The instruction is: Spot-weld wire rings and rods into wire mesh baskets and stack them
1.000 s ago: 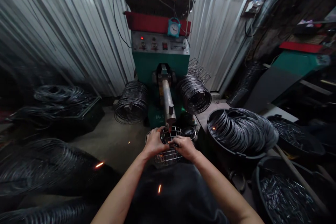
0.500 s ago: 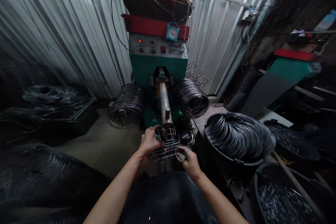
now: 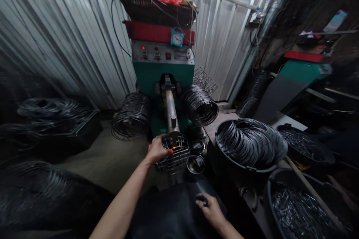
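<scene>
My left hand [image 3: 157, 151] is closed on the near left side of a wire basket [image 3: 178, 160], its thumb reaching over the top wires. The basket sits under the tip of the thick metal arm [image 3: 172, 114] of a green spot-welding machine [image 3: 146, 69]. An orange glow shows at the tip, close to my left thumb. My right hand [image 3: 211, 211] is low, above the dark cloth on my lap, apart from the basket. Its fingers are curled around something small and dark that I cannot make out. A small metal bowl [image 3: 192, 168] stands right of the basket.
Wire coils [image 3: 131, 115] hang left of the machine, and another coil [image 3: 200, 104] hangs right. A tub [image 3: 235, 164] of wire rings is at right. Nearer stands a bucket [image 3: 270, 194] of short metal pieces, with a stick [image 3: 311, 190] across it. A teal clock [image 3: 177, 37] hangs above.
My right hand has moved from the small bowl down and toward me, over my lap. My left hand stays on the basket. An orange glow now shows at the arm's tip.
</scene>
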{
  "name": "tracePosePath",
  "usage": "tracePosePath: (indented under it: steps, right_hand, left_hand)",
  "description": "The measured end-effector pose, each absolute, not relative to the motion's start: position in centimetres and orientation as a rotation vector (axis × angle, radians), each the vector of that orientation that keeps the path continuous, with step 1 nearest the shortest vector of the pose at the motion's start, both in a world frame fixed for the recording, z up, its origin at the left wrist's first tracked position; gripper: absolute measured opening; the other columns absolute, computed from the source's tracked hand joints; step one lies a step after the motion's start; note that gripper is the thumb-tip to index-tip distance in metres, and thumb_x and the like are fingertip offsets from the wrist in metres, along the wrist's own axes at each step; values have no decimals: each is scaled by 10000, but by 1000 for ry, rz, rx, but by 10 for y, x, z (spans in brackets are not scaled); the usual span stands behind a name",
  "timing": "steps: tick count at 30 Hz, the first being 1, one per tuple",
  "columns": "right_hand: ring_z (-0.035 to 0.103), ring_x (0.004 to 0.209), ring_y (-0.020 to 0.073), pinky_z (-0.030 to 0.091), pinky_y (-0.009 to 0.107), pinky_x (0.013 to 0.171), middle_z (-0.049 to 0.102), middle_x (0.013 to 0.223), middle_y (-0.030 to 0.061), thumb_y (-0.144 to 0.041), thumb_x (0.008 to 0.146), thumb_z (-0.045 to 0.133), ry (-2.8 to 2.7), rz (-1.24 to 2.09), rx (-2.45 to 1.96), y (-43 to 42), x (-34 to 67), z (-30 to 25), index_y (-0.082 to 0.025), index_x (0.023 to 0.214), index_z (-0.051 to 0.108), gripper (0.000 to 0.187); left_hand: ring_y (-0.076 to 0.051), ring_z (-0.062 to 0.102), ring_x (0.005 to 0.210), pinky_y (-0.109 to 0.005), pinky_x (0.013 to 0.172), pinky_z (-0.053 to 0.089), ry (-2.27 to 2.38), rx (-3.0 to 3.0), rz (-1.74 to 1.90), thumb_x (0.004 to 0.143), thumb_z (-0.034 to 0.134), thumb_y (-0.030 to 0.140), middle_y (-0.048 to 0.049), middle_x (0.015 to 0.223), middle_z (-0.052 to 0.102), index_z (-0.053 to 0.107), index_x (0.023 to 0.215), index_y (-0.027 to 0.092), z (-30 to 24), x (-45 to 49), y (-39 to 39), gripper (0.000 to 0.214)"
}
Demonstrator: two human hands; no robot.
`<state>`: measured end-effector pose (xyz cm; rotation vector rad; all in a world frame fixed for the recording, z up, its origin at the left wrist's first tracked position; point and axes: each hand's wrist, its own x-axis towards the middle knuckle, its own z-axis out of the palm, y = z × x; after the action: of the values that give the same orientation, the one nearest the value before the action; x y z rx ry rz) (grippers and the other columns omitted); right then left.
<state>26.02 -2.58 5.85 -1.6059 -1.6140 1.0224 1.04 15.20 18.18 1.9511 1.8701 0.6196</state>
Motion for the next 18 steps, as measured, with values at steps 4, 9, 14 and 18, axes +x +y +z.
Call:
tracePosePath:
  steps: [4,9,14,18]
  right_hand:
    - [647,727,239,505,318,662,704,746,62,-442,741,532,-1620,1089,-1611,-41,262,64,-181,828,717,331]
    - [642,728,239,497,322,670,706,747,66,-451,735,521,-1552,1064,-1649,-46,265,64,-175,821,717,349]
    - [638,715,233,488,319,660,699,734,60,-441,745,517,-1547,1043,-1646,-46,266,57,-177,816,712,336]
    - [638,716,224,484,311,661,699,741,62,-398,754,520,-1537,1057,-1657,-49,265,58,-167,819,706,303]
  left_hand:
    - [-286,470,1165,-409,954,389,1819,1986,639,546,711,317,-98,1239,524,427,1266,202,178,15,127,782]
    - [-296,459,1169,-428,957,380,1831,1984,619,544,695,316,-95,1233,512,411,1271,214,181,19,109,787]
    - [-293,459,1176,-415,961,383,1838,1981,605,547,698,322,-100,1242,510,414,1273,204,187,21,106,789]
    - [-297,462,1172,-420,958,381,1816,1996,611,555,716,374,-109,1246,513,430,1270,199,186,20,103,790]
